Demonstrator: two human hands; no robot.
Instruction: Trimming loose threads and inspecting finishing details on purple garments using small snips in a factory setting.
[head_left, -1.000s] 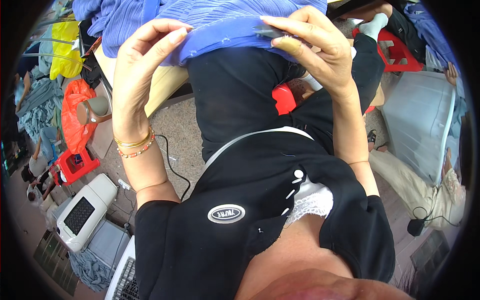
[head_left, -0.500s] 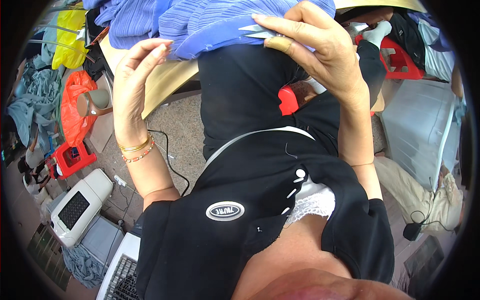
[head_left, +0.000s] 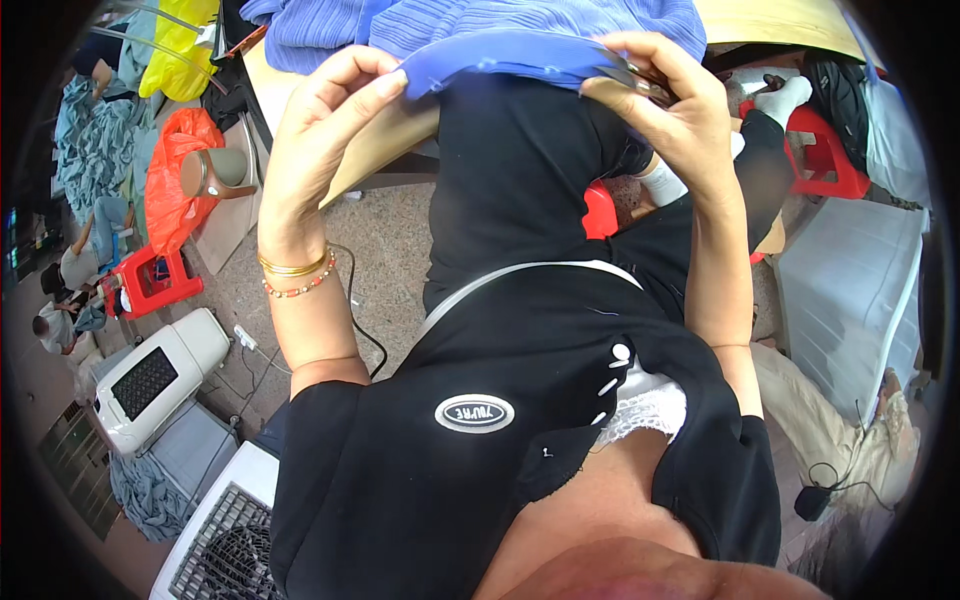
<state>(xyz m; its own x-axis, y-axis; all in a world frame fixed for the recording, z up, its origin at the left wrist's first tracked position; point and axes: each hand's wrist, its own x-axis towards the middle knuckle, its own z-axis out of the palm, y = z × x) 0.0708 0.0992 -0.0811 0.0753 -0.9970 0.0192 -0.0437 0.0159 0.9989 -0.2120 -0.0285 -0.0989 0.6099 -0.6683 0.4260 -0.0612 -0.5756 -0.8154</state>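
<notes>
A blue-purple pleated garment [head_left: 480, 25] is bunched at the top of the view, on a pale table and above my lap. Its smooth band [head_left: 510, 50] stretches between my hands, with small loose threads along its edge. My left hand [head_left: 325, 125] is closed, pinching the band's left end between thumb and fingers. My right hand [head_left: 690, 110] is closed around small metal thread snips [head_left: 650, 85], tucked in the palm. Its thumb and forefinger also press on the band's right end. The snips' blade tips are partly hidden by the fingers and cloth.
The pale tabletop [head_left: 355, 150] lies under the garment. Left are an orange bag [head_left: 178, 170], a red stool [head_left: 155, 290], a white machine [head_left: 165, 380] and heaped grey-blue cloth [head_left: 95, 150]. A translucent bin [head_left: 850, 290] and another person's legs [head_left: 835, 415] are at right.
My left hand, earlier pinched and apart from the cloth, now grips the band. My right hand has shifted the snips back into its palm and holds the band too. The band is now stretched out.
</notes>
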